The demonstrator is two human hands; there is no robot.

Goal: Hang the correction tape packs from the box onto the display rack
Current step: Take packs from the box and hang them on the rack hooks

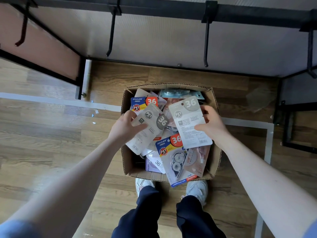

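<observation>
An open cardboard box (215,157) stands on the floor in front of my feet, filled with several correction tape packs. My left hand (124,128) grips a beige pack (148,127) by its left edge, tilted, back side up, over the box. My right hand (211,124) holds a second beige pack (190,121) by its right edge, printed back facing me. A blue and red pack (175,158) lies on top near the box's front. The black display rack (171,12) runs across the top, with bare hooks (206,43) sticking out.
A white panel backs the rack. A brown side panel in a black frame (51,48) stands at the left, and another black frame (295,129) at the right. Wooden floor with white tape lines surrounds the box. My white shoes (197,189) touch the box's front.
</observation>
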